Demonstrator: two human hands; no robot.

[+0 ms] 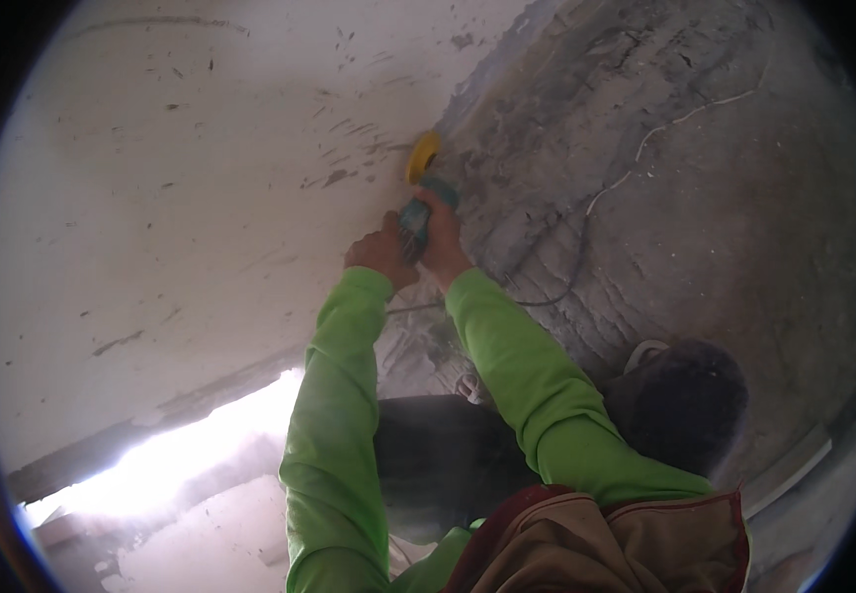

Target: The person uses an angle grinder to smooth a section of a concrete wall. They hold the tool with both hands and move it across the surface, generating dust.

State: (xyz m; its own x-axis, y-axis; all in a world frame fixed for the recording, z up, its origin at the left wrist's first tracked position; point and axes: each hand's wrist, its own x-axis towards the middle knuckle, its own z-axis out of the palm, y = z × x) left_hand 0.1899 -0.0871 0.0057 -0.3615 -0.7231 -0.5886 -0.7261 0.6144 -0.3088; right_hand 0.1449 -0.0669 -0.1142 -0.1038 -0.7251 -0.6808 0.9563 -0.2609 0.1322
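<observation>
As I watch remotely, I see one left hand [384,255] and one right hand [445,244] wrapped around one teal power tool [411,221], its single yellow disc [418,159] near the foot of one pale wall [191,227].

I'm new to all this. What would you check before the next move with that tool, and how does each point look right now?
1. Left fingers gripping the blue-green power tool: ok.
2. Right fingers around the tool too: ok.
3. Green sleeves clear of the yellow round part: ok.
4. Dark cable clear of the yellow round part: ok, it runs nearer the right forearm.
5. Gloves on: not ok, fingers are bare.
6. Yellow round part stopped: cannot tell.
</observation>
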